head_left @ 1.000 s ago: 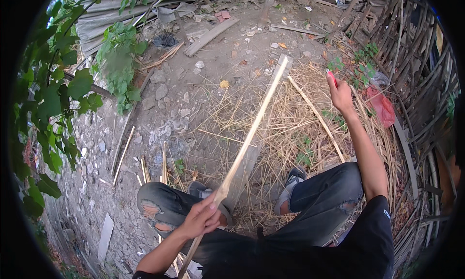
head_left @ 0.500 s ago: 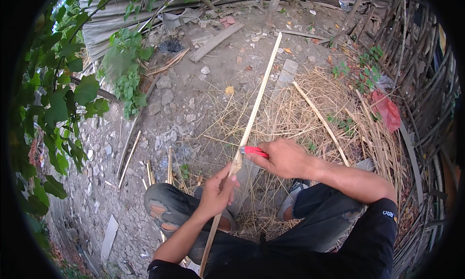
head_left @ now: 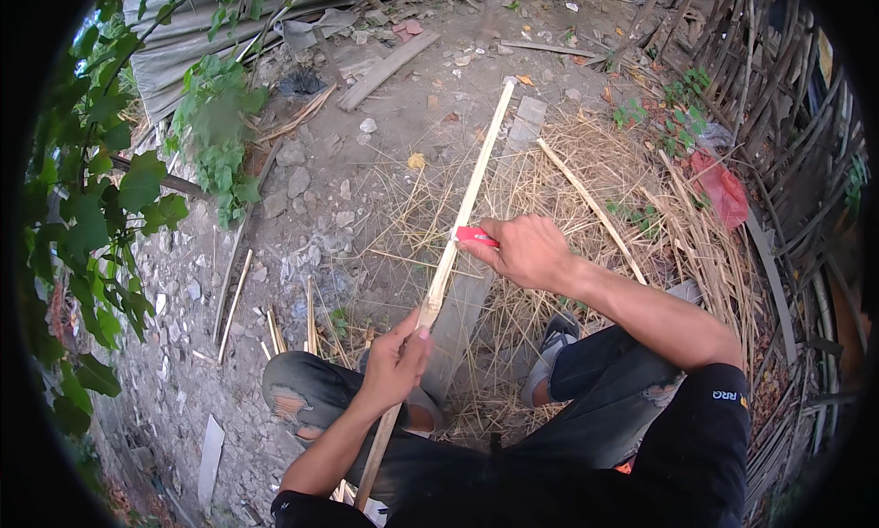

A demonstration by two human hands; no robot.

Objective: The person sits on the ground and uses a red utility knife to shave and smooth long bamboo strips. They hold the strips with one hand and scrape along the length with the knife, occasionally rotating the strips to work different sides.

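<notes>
– From your remote seat, what comes first at the far left?
– On my feed, a green vine (head_left: 87, 207) hangs along the edge. To its right, a thin stick (head_left: 235, 305) lies on stony ground, and farther up sits crumpled black plastic (head_left: 307, 81).
– A bag with something in it?
– I cannot tell from here whether it is a bag, or what its folds hold. Pale slats (head_left: 309, 317) rise by the left knee of the torn jeans (head_left: 316, 386).
– And the left hand?
– The left hand (head_left: 396, 363) grasps a long pale stick (head_left: 476, 185), fingers wrapped just below a rough, knotty patch. The stick slants across the center, from beside the seated person's torso up and away to the right, above a grey board (head_left: 467, 313) on the ground.
– The right hand?
– I have the right hand (head_left: 531, 251) clenched around a red tool (head_left: 478, 236), whose pale tip meets the stick beyond that patch.
– Farther right?
– Dry straw (head_left: 600, 166) spreads over the ground, a pale strip (head_left: 591, 207) lying across it. Near the edge I see creased red plastic (head_left: 719, 187), perhaps a bag, its contents unclear to me, beside a fence of branches (head_left: 787, 97).
</notes>
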